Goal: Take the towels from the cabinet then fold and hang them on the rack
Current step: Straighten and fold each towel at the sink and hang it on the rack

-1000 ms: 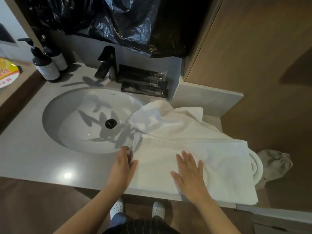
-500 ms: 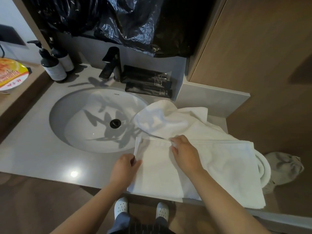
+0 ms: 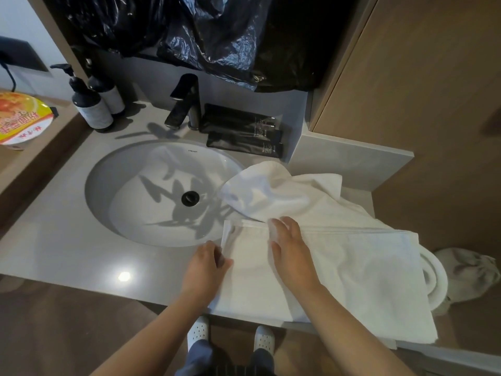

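Stretching rightward on the grey counter (image 3: 67,253), the folded white towel (image 3: 352,267) is pinched leftmost by the left hand (image 3: 206,264) — right hand (image 3: 292,248) blurred, hold unclear

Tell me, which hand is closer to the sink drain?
Left. The left hand pinches the towel at its left edge, just on the near side of the drain; the right hand is on the towel, farther right.
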Tool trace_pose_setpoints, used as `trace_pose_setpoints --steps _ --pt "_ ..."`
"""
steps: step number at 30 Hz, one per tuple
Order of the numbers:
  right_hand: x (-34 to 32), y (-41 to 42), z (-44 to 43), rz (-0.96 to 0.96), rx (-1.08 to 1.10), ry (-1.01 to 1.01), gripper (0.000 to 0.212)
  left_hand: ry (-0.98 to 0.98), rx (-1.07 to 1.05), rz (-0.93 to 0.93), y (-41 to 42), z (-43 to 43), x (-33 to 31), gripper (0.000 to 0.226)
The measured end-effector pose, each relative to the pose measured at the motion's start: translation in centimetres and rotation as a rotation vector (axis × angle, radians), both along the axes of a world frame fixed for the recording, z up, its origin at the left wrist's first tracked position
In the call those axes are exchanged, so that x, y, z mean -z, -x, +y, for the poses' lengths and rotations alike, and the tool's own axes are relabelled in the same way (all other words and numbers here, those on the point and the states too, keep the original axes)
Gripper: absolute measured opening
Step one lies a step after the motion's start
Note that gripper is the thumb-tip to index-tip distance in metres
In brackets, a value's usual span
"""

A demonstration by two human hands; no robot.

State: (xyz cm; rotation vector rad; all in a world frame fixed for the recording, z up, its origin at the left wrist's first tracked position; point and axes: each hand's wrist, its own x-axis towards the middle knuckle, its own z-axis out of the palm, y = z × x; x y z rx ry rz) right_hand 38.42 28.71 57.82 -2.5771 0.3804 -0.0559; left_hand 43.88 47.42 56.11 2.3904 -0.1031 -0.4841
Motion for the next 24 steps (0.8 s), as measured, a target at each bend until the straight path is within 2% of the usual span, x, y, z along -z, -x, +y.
trace_pose_setpoints --steps 2,4,8,11,14,17,21,24 --pt "0.3 0.8 0.2 -0.083 -0.014 0.002 0.034 0.001 -0.005 0.003 -0.1 0.0 0.1 0.025" --pt "0.7 1.2 0.1 -0.048 -0.022 0.064 0.03 -0.005 0.007 0.01 -0.1 0.0 0.0 0.024" --pt "1.1 0.5 0.2 0.096 -0.01 0.08 0.045 -0.058 0.027 0.023 -0.2 -0.3 -0.4 0.023" --pt "0.4 0.0 -0.3 0.151 0.015 -0.037 0.051 -0.147 0.09 0.095 -0.5 -0.1 -1.0 0.034" --pt "-1.0 0.6 -0.5 0.029 0.111 -0.165 0.043 -0.161 0.133 0.19 -0.6 0.2 -1.6 0.04" --pt "-1.4 2.2 0.6 -0.001 0.18 -0.064 0.038 -0.183 0.138 0.256 -0.6 -0.2 -2.2 0.044" --pt "-0.7 4.6 1.5 0.064 0.337 0.027 0.042 -0.257 0.119 0.309 -0.3 -1.2 -2.9 0.068" --pt "1.0 5.5 1.8 0.243 0.328 0.166 0.057 -0.269 0.111 0.288 -0.1 -1.5 -2.9 0.067"
